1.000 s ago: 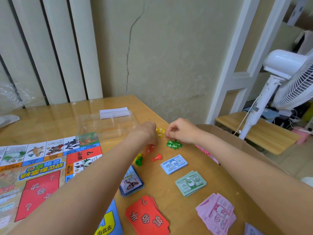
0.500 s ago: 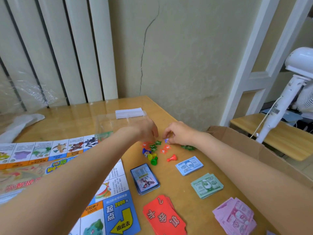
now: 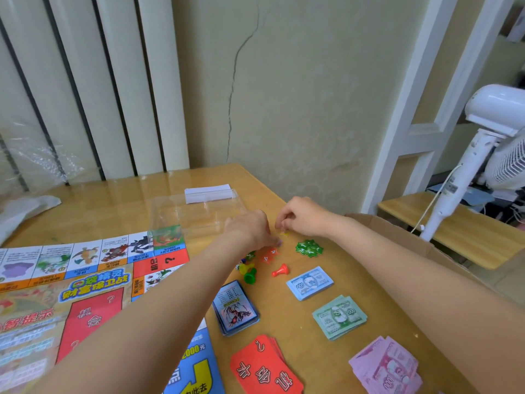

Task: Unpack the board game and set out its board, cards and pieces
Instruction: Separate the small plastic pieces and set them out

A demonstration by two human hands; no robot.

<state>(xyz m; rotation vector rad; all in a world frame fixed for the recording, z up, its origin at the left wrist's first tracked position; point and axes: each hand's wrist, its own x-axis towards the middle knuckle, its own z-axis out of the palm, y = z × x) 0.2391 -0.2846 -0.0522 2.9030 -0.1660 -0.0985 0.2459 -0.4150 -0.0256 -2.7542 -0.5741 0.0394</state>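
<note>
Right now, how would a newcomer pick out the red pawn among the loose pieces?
Start at the blue stack of paper money near the wooden table's right edge. Just left of it lies the red plastic pawn, tipped on its side. Unlike the flat orange tokens beyond, it is cone-shaped with a knob.

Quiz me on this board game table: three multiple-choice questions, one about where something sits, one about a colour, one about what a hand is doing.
1. Where is the blue money stack?
A. on the board
B. on the bare table, behind the green money stack
C. in the cardboard box

2. What colour is the pawn lying nearest the blue money?
A. red
B. white
C. black

3. What is the right hand doing?
A. lying flat
B. pinching a small yellow piece
C. holding cards

Answers: 1 B, it lies on wood just beyond the green notes. 2 A, plainly red. 3 B, curled fingertips meet over the yellow piece.
</note>
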